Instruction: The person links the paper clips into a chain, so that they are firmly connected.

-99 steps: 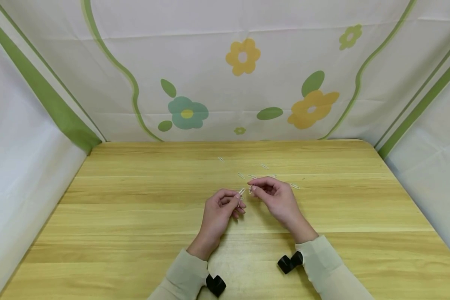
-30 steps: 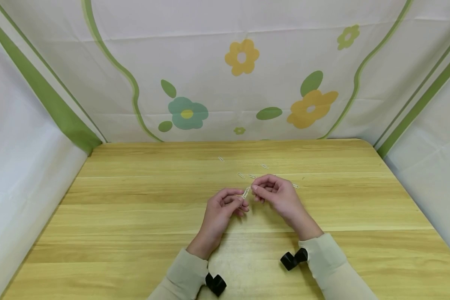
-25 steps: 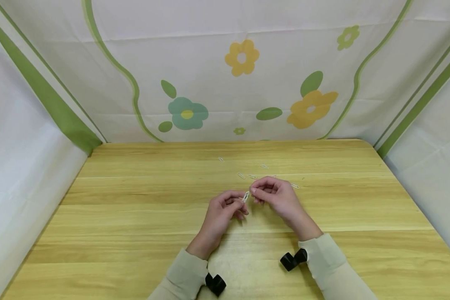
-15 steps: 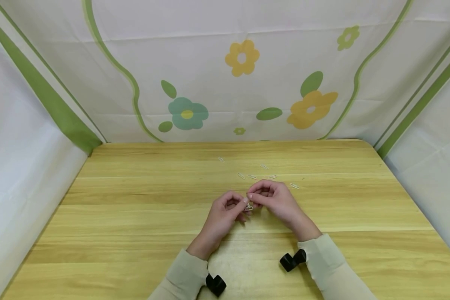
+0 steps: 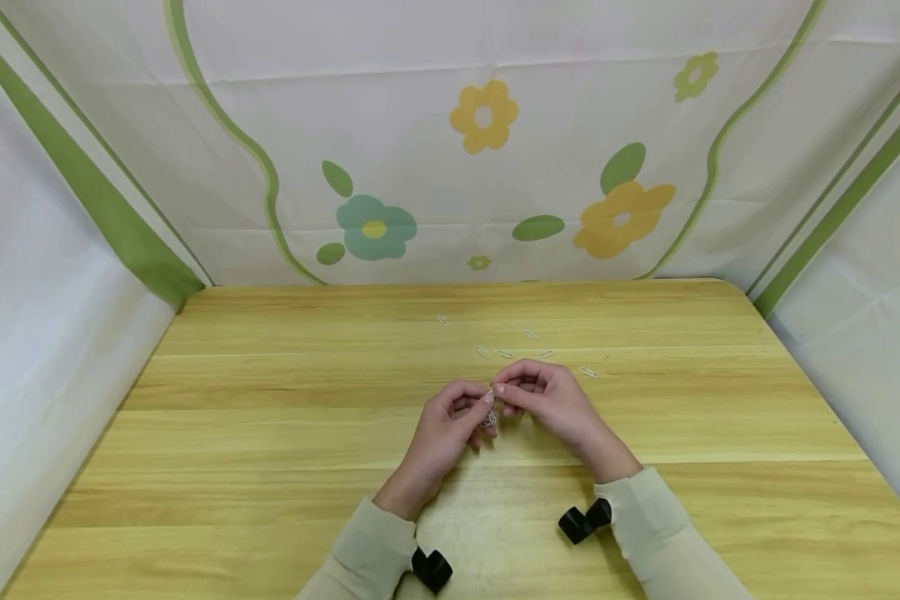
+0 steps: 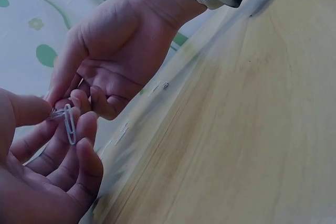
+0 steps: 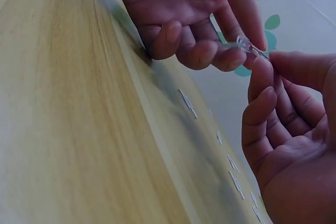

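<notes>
Both hands meet above the table, fingertip to fingertip. My left hand (image 5: 446, 425) pinches white paper clips between thumb and index finger. One paper clip (image 6: 70, 124) dangles across its fingers in the left wrist view, joined at its top to a bunch at the thumb tip. My right hand (image 5: 547, 402) pinches the end of a paper clip (image 7: 259, 52) that reaches over from the left fingertips. Much of the held clips is hidden behind the thumbs and fingers.
Several loose white paper clips lie beyond the hands, among them a paper clip (image 5: 588, 372) at the right and a paper clip (image 5: 442, 318) farther back. The wooden table (image 5: 232, 450) ends at a printed curtain (image 5: 435, 158).
The hands have drawn together, the right one moving slightly left and down. The clip that stood upright between them now hangs below the left thumb. The loose clips stay put.
</notes>
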Tool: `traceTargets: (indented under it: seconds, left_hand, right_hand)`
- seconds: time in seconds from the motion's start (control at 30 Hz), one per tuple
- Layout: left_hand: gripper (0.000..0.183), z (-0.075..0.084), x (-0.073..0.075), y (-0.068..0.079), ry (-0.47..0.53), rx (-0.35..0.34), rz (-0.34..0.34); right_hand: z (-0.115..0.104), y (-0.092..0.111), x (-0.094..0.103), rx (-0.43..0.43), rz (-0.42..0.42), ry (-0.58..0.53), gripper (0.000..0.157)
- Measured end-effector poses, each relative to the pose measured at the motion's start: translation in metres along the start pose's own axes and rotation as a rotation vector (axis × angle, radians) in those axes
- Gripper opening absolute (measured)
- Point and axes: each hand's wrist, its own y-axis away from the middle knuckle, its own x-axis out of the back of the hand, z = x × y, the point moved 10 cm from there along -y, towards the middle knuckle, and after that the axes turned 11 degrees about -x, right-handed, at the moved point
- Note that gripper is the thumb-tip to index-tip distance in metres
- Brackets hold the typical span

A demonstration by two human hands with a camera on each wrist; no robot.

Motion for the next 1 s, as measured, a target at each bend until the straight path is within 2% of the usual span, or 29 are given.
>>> traceTargets:
  seconds: [0.13,0.2,0.3,0.43,0.5,0.63,0.87,0.93,1.0]
  left_hand:
    - [0.023,0.002,0.006,-0.001,-0.004,-0.006,0.041]
    - [0.022,0.004,0.011,-0.002,0.011,-0.016,0.073]
    - [0.022,0.009,0.019,-0.002,0.065,-0.038,0.119]
    - [0.021,0.014,0.028,-0.004,0.161,-0.066,0.168]
    - [0.020,0.015,0.030,-0.004,0.189,-0.072,0.191]
    - [0.016,0.015,0.033,-0.005,0.201,-0.084,0.225]
    - [0.017,0.012,0.036,-0.007,0.183,-0.082,0.250]
    - [0.017,0.010,0.036,-0.007,0.181,-0.076,0.248]
    - [0.017,0.008,0.035,-0.006,0.176,-0.070,0.244]
  right_hand:
    - [0.003,-0.003,0.003,-0.013,0.048,0.016,0.023]
    - [0.003,-0.005,0.004,0.001,0.106,0.100,0.020]
    - [0.001,-0.008,0.001,0.041,0.175,0.292,0.015]
    - [-0.009,-0.011,-0.012,0.098,0.221,0.524,0.016]
    - [-0.012,-0.013,-0.018,0.103,0.241,0.604,0.017]
    - [-0.016,-0.013,-0.024,0.089,0.271,0.712,0.008]
    - [-0.010,-0.014,-0.026,0.040,0.241,0.745,0.009]
    - [-0.008,-0.014,-0.023,0.031,0.220,0.694,0.008]
    - [-0.005,-0.014,-0.018,0.019,0.196,0.582,0.007]
